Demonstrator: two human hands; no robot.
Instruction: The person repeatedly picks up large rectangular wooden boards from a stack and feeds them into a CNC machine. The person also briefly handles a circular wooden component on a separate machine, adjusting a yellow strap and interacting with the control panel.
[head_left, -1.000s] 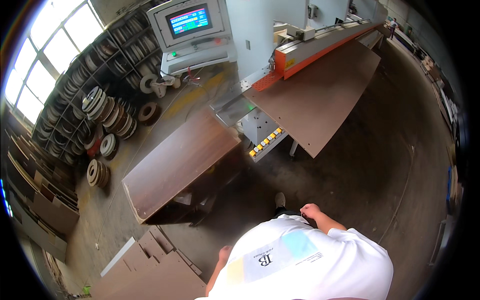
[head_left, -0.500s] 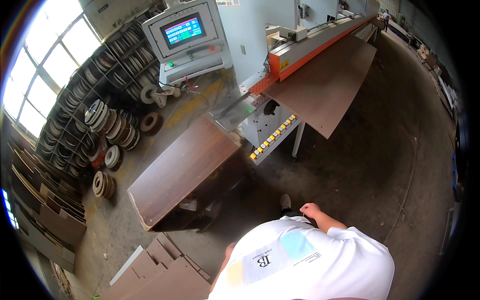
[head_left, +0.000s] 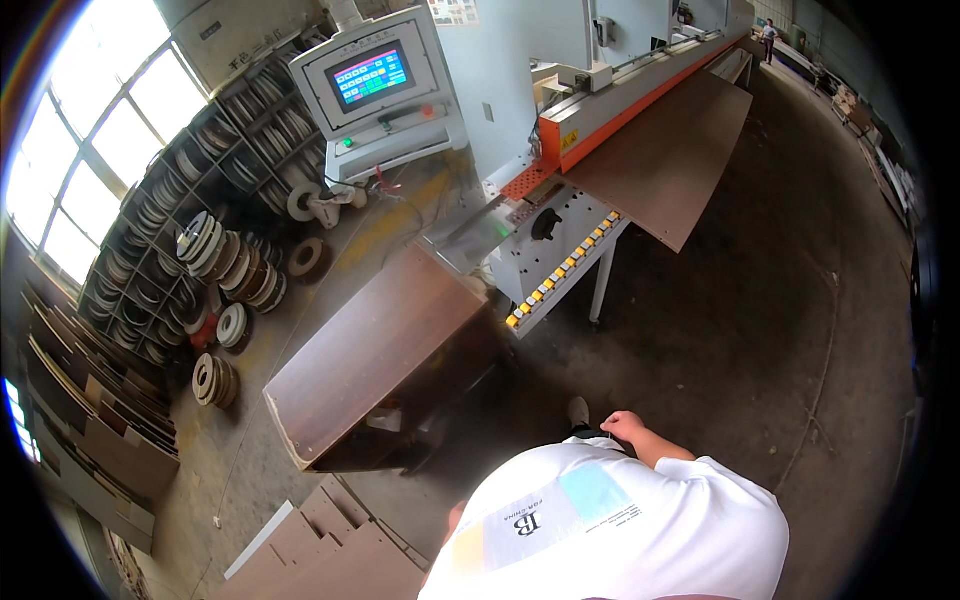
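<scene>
The right hand (head_left: 624, 426) is in front of the waist, just beside the hem of the white shirt (head_left: 620, 520); its fingers curl inward in a narrow grip, and I cannot tell whether anything small is inside it. Only a sliver of the left hand or arm (head_left: 456, 514) shows past the shirt, so I cannot tell its grip; a pile of boards (head_left: 330, 560) is nearest to it. The large brown board (head_left: 655, 170) is well apart from both hands, lying flat alongside the orange beam (head_left: 640, 98) of the machine (head_left: 495, 70), one corner jutting out past the yellow and white rollers (head_left: 565, 268). A brown desk (head_left: 375, 350) is near the machine's front end.
</scene>
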